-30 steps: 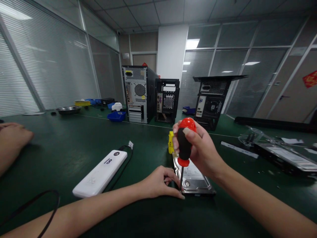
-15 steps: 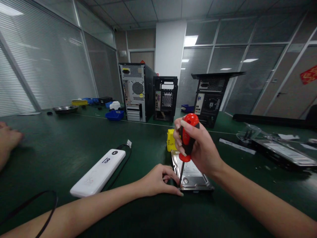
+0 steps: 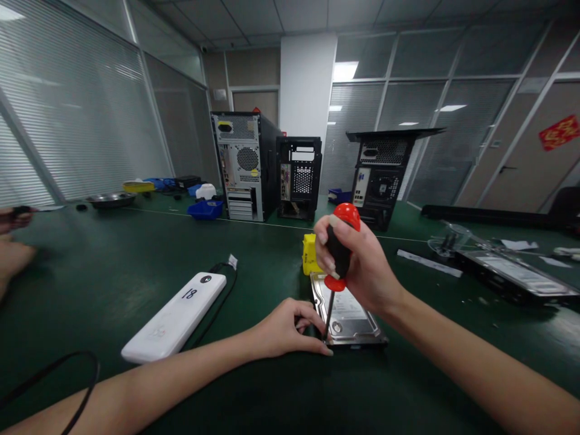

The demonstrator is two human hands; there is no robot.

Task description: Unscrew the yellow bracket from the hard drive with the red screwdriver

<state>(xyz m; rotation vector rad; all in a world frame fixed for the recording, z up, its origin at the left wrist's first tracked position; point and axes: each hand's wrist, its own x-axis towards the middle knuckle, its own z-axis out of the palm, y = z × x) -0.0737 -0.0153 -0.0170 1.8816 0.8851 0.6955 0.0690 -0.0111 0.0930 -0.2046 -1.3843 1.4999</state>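
Note:
A silver hard drive (image 3: 352, 320) lies flat on the green table in front of me. In my right hand (image 3: 365, 254) is a red and black screwdriver (image 3: 339, 246), gripped round its handle and standing nearly upright. Its shaft runs down to the drive's near left corner. At that same corner my left hand (image 3: 294, 329) grips the drive's edge, thumb and forefinger close about the screwdriver's tip. The fingers hide the tip and whatever it touches. A yellow block-like object (image 3: 310, 255) sits just behind the drive.
A white power bank (image 3: 174, 320) marked 18, with a black cable, lies to the left. Computer cases (image 3: 247, 166) stand at the back beside a blue tray (image 3: 205, 209). Another drive-like unit (image 3: 516, 275) and a clear plastic cup (image 3: 451, 240) are right. Another person's hands (image 3: 13, 248) show far left.
The screwdriver's handle has turned in my right hand, so its black side now faces me. My view has shifted slightly right. The other person's hands at far left have moved.

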